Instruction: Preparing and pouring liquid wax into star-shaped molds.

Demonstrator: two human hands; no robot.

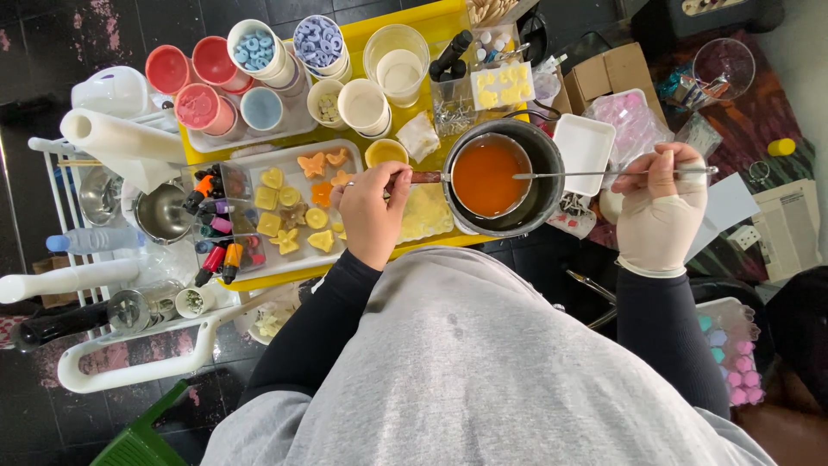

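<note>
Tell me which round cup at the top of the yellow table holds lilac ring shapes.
The white cup at top centre, right of the cup of blue rings; the pink cups hold none.

Grey top, black sleeves, one pale glove

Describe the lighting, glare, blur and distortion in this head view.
Head view: even, soft light with faint shadows; mild glare on the steel pot rim and the stirring rod; the left hand, right hand and orange liquid look sharp; wide-angle lens bends the edges, curving the white rack at lower left.
</note>
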